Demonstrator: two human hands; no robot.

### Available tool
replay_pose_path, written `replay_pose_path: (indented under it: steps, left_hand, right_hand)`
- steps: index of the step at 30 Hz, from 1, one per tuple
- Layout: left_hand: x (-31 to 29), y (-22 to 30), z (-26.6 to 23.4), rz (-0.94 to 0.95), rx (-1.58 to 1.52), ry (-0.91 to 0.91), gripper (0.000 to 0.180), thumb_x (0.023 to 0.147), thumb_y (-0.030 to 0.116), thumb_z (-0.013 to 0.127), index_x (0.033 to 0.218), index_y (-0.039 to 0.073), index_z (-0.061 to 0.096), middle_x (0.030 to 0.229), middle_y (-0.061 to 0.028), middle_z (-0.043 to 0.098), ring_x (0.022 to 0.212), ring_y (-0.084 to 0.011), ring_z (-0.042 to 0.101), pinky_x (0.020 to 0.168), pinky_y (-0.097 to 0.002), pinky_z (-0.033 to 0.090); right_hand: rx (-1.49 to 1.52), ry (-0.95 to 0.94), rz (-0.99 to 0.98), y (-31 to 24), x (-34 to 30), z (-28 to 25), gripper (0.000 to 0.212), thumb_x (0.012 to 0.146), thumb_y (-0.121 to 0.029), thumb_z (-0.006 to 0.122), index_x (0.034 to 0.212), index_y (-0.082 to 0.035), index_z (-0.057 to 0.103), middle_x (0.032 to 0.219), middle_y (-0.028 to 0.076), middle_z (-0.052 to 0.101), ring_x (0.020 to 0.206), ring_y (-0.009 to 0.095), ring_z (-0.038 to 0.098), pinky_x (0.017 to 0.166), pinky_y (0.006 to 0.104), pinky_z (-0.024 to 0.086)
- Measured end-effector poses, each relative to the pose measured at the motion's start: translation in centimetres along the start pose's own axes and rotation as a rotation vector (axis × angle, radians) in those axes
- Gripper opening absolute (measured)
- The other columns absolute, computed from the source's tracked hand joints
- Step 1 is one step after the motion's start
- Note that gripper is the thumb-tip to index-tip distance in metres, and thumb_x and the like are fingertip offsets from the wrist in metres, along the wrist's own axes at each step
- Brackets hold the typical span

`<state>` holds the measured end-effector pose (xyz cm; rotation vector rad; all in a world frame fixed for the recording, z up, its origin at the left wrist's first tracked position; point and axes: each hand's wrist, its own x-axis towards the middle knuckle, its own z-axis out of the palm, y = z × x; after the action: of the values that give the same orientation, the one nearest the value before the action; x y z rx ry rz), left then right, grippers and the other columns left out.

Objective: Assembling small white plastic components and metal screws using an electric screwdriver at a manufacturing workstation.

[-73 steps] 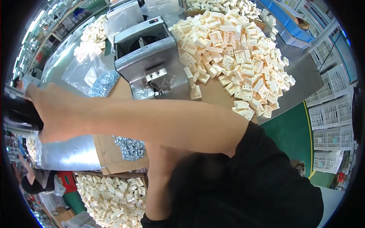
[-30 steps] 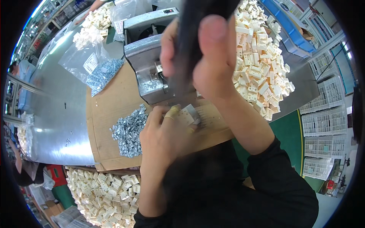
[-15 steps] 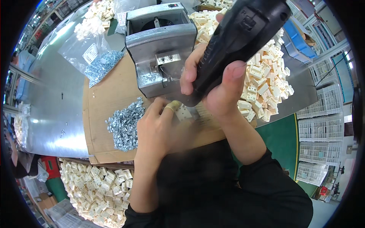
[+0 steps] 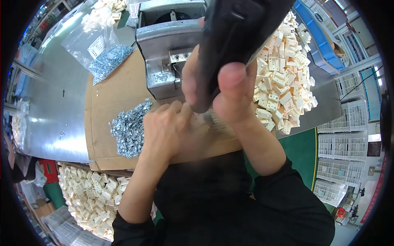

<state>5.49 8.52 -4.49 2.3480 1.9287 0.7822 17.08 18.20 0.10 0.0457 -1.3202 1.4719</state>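
A black electric screwdriver [image 4: 242, 28] is gripped upright in my right hand [image 4: 234, 96], fingers wrapped round its body and thumb along the near side. Its lower end points down toward a cream plastic block [image 4: 198, 119] on the cardboard, and smear hides whether the tip touches it. My left hand [image 4: 164, 125] is closed at the block's left side, fingers curled and partly hidden behind the knuckles. Just left of that hand lies a pile of small grey metal pieces [image 4: 130, 131]. Beyond both hands stands a grey metal machine [image 4: 160, 78] with an open top.
Cream blocks are heaped on the right [image 4: 283, 82], with more in a large pile [image 4: 90, 197] below the table's left edge. A clear bag of small bluish metal parts [image 4: 108, 63] lies at back left. Blue bins [image 4: 320, 39] and stacked white crates [image 4: 342, 147] stand right.
The screwdriver and my right hand have shifted a little left, the tool looming larger. My left fingers have curled over more, covering the yellow finger cover. The view has moved slightly.
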Motion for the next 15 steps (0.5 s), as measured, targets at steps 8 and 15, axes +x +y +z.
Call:
replay_pose_path:
  steps: [8,15]
  left_hand:
    - [0.4,1.3,0.2,-0.04,-0.059,0.081,0.038,0.071,0.039,0.079,0.061,0.006,0.062,0.064,-0.0106,0.063,0.06,-0.0304,0.067,0.054,-0.0415,0.052]
    - [-0.2,1.9,0.3,-0.129,0.039,0.001,0.032,0.073,0.039,0.081,0.087,0.011,0.074,0.075,-0.0069,0.07,0.069,-0.0295,0.07,0.063,-0.0398,0.055]
  right_hand:
    - [-0.009,-0.027,0.02,-0.1,0.0,0.5,0.049,0.093,-0.019,0.075,0.128,-0.003,0.046,0.086,0.003,0.06,0.062,0.005,0.055,0.053,0.0213,0.046]
    - [-0.129,0.05,-0.028,-0.1,0.0,1.4,0.044,0.091,-0.021,0.077,0.121,-0.003,0.051,0.081,0.001,0.062,0.062,0.004,0.056,0.052,0.0205,0.045]
